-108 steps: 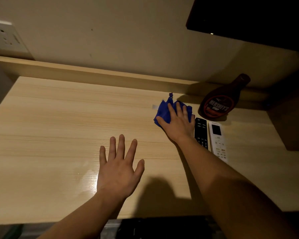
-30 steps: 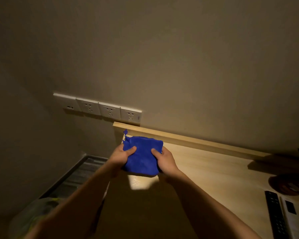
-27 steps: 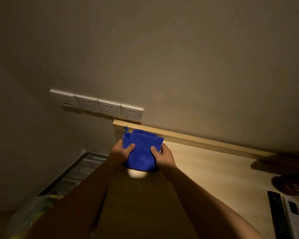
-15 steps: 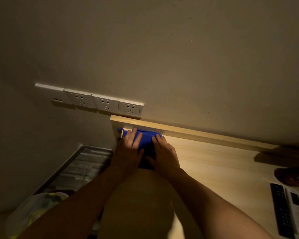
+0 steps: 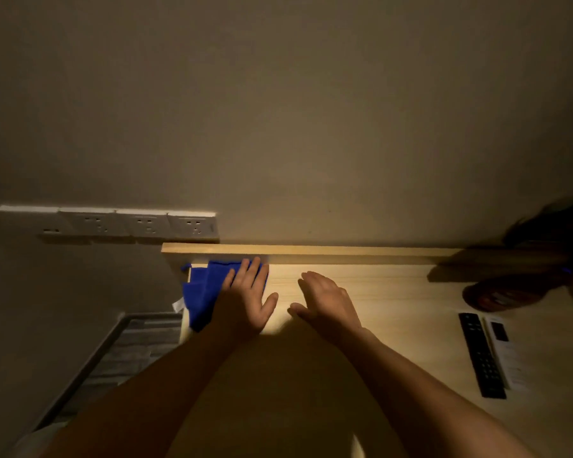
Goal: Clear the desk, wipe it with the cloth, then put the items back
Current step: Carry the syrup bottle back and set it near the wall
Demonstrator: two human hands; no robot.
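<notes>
A blue cloth [image 5: 203,292] lies at the far left corner of the light wooden desk [image 5: 394,292], partly hanging over the left edge. My left hand [image 5: 248,299] presses flat on the cloth's right part, fingers spread. My right hand [image 5: 326,300] hovers just to the right of it, fingers apart and holding nothing, clear of the cloth. A black remote [image 5: 482,353] and a white remote [image 5: 506,352] lie side by side at the right. Behind them a dark syrup bottle [image 5: 503,292] lies blurred in shadow.
A raised wooden ledge [image 5: 311,251] runs along the desk's back against the wall. A row of white wall sockets [image 5: 113,223] sits left of the desk. Grey floor [image 5: 136,352] shows below the left edge.
The folded cloth went from being held in both hands to lying on the desk's left corner. My right hand has come off it and moved right; the left stays flat on it.
</notes>
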